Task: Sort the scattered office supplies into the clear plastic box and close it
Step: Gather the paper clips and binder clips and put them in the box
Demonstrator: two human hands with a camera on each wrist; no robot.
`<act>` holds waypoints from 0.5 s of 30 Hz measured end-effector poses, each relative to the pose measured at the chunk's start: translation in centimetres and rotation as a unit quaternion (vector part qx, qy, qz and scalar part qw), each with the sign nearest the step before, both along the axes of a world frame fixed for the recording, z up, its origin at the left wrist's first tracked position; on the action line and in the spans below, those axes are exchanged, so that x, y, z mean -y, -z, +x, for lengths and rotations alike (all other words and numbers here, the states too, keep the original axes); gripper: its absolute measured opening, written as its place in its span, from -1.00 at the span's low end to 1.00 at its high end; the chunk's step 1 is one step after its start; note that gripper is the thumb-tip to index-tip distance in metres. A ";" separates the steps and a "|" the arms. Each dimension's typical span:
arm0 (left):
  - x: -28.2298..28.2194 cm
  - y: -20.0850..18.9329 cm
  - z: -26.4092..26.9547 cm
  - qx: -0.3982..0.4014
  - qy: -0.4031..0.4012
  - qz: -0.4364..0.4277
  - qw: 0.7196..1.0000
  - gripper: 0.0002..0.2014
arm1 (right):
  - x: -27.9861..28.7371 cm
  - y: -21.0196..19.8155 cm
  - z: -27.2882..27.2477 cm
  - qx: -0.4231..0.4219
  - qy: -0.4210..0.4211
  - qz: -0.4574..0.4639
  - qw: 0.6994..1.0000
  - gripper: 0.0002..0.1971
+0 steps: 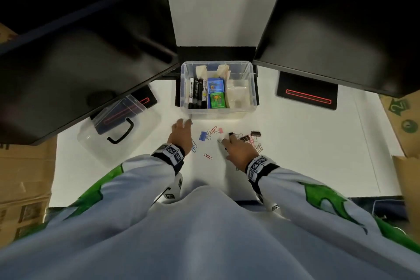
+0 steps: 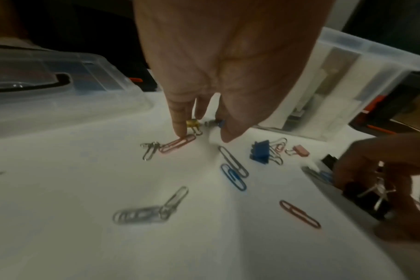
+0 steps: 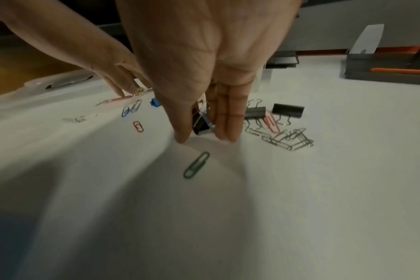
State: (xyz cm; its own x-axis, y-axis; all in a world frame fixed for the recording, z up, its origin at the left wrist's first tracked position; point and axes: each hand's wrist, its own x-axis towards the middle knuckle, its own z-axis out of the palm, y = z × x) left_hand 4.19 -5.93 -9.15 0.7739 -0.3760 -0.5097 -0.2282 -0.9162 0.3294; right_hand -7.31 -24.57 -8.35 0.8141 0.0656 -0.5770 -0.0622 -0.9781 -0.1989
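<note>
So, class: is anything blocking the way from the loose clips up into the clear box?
Nothing visible does. The clear box stands open beyond the clips; its lid lies off to the left.

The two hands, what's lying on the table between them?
Between the left hand and the right hand, the head view shows a blue binder clip, a small pink binder clip and loose paper clips.
</note>
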 end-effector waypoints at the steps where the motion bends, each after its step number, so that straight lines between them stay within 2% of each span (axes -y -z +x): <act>1: 0.0 0.1 -0.3 0.012 0.002 -0.007 1.000 -0.38 | -0.2 0.1 0.1 0.006 -0.002 -0.013 1.000 -0.38; 4: -0.3 0.5 -0.3 0.043 0.006 -0.027 0.999 -0.37 | -0.3 0.1 0.3 0.014 0.007 -0.003 1.000 -0.42; 6: -0.8 0.9 0.0 0.051 0.007 -0.042 0.998 -0.38 | 0.1 -0.6 0.5 0.031 0.031 0.028 0.999 -0.52; 9: -1.6 1.4 0.4 0.039 -0.004 -0.073 0.997 -0.51 | 1.3 -1.3 0.7 0.088 0.078 0.040 0.992 -0.71; 11: -1.9 1.2 0.4 0.029 -0.012 -0.082 0.996 -0.57 | 2.3 -1.4 1.0 0.107 0.109 0.029 0.988 -0.73; 15: -1.9 0.6 0.5 0.004 -0.051 -0.087 0.995 -0.45 | 3.4 -0.7 2.6 0.084 0.163 0.025 0.983 -0.78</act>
State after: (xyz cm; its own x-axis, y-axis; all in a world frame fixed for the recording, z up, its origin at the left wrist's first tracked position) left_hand 4.73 -4.04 -9.75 0.8167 -0.3769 -0.4369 -0.1403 -0.8642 0.4833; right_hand -4.74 -27.95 -7.70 0.8803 -0.1904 -0.4345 -0.3329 -0.9005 -0.2799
